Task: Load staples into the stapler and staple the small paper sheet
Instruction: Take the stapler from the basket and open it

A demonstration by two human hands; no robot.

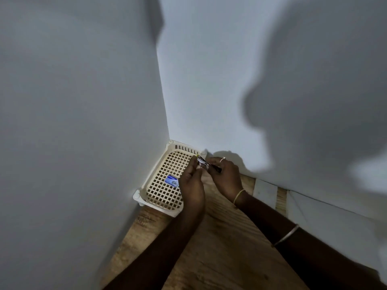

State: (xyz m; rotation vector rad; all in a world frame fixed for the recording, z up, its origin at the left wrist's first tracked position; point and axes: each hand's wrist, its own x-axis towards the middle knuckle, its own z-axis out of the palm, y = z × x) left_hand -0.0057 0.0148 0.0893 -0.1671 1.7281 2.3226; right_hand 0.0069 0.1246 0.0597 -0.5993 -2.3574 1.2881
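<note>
Stapler (206,164), dark and shiny, pinched in fingers of left hand (191,185) and right hand (226,176)

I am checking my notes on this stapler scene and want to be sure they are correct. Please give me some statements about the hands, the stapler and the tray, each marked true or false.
1. The right hand grips the stapler. True.
2. The blue box lies in the tray. True.
3. The left hand rests flat in the tray. False: it is lifted, with its fingers at the stapler's front end.
4. The tray stands far from the walls. False: it sits in the corner, against both walls.
</note>
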